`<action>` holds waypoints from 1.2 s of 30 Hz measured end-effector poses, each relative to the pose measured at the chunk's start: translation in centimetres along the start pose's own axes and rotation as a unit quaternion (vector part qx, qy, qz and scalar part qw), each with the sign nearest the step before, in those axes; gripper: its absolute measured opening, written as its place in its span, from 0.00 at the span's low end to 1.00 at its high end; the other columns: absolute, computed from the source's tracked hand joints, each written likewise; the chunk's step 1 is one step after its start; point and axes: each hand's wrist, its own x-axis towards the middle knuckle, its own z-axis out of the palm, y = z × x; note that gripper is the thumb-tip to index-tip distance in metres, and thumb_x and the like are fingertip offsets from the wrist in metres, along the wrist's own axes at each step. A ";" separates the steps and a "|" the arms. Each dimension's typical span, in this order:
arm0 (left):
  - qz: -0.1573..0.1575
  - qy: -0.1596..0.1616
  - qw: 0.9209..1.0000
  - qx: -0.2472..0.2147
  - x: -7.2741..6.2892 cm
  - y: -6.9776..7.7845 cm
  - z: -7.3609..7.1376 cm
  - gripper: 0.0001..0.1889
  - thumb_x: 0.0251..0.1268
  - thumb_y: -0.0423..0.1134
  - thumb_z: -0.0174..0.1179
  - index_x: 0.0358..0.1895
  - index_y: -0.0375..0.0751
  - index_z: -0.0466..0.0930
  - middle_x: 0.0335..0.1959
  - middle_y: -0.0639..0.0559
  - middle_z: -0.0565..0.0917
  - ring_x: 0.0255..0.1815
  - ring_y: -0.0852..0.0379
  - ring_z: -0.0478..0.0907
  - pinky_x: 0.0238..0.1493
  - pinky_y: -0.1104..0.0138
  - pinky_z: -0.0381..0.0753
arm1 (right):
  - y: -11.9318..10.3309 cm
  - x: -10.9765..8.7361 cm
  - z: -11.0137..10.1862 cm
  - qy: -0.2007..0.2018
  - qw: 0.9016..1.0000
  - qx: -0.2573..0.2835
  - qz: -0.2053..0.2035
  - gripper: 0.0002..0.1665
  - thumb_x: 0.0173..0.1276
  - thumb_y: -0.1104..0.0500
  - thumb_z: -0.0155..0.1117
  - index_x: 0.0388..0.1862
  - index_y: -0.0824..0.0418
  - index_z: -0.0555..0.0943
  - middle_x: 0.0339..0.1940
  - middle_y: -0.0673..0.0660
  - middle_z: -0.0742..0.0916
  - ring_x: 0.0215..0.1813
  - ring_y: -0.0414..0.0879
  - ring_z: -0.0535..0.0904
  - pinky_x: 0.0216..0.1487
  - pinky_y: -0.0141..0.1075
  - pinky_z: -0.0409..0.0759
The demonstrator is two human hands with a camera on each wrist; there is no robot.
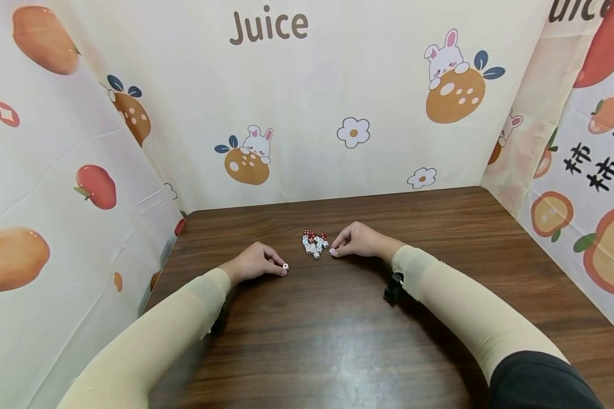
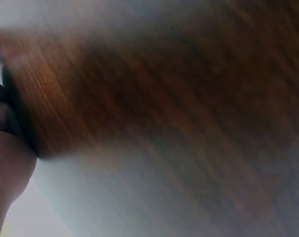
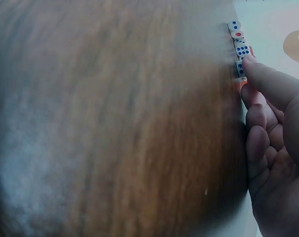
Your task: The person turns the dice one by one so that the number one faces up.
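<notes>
Near the middle of the table, my left hand (image 1: pixel 258 261) pinches a small white die (image 1: pixel 285 267) between thumb and finger. The left wrist view shows only part of that hand (image 2: pixel 8 148) at its left edge, with the die out of sight. To the right of a loose cluster of dice (image 1: pixel 315 246), my right hand (image 1: pixel 360 240) has another white die (image 1: pixel 332 251) between its thumb and fingertips. White dice make up most of the cluster, with several red dice (image 1: pixel 307 233) mainly at its far side. Dice with blue pips (image 3: pixel 242 49) show beyond the right thumb in the right wrist view.
The brown wooden table (image 1: pixel 297 341) ends at a back wall hung with a printed cloth (image 1: pixel 307 102). Similar cloth hangs at the left and right sides. A small black device (image 1: pixel 393 288) sits under the right wrist.
</notes>
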 end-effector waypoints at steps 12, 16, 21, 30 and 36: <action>-0.002 0.001 1.000 -0.007 -0.2 0.1 -0.1 0.09 0.64 0.43 0.86 0.43 0.46 1.00 0.35 0.55 0.93 0.36 0.61 0.77 0.38 0.69 0.76 | -0.3 0.0 -0.1 0.000 1.000 -0.030 -0.007 0.11 0.73 0.49 0.85 0.47 0.52 0.99 0.40 0.47 0.98 0.44 0.36 0.85 0.52 0.34 0.82; -0.002 0.000 1.000 -0.009 -0.2 0.1 -0.1 0.09 0.65 0.43 0.85 0.43 0.46 1.00 0.36 0.55 0.94 0.37 0.60 0.77 0.39 0.68 0.76 | -0.3 0.0 -0.1 -0.007 1.000 -0.016 -0.009 0.10 0.71 0.53 0.86 0.48 0.55 0.99 0.33 0.45 0.95 0.38 0.35 0.82 0.44 0.32 0.80; -0.005 0.001 1.000 -0.005 -0.2 -0.1 -0.2 0.09 0.65 0.44 0.85 0.43 0.47 1.00 0.38 0.54 0.95 0.38 0.60 0.77 0.41 0.67 0.77 | -0.4 0.1 -0.1 -0.014 1.000 -0.003 -0.012 0.12 0.70 0.56 0.86 0.50 0.58 0.98 0.29 0.42 0.90 0.35 0.35 0.79 0.41 0.30 0.77; -0.003 0.000 1.000 -0.003 -0.2 -0.2 -0.2 0.09 0.65 0.44 0.85 0.44 0.47 1.00 0.40 0.53 0.95 0.39 0.59 0.78 0.43 0.66 0.78 | -0.6 -0.1 0.4 0.001 1.000 -0.019 -0.008 0.08 0.70 0.56 0.85 0.45 0.56 0.99 0.28 0.43 0.91 0.33 0.36 0.79 0.39 0.31 0.77; -0.004 -0.002 1.000 0.003 -0.1 -0.2 -0.2 0.08 0.66 0.43 0.85 0.44 0.47 1.00 0.40 0.53 0.94 0.39 0.58 0.78 0.45 0.64 0.78 | -0.5 -0.5 1.1 0.030 0.999 -0.036 0.010 0.05 0.69 0.53 0.85 0.39 0.52 0.99 0.25 0.42 0.89 0.31 0.36 0.78 0.39 0.34 0.77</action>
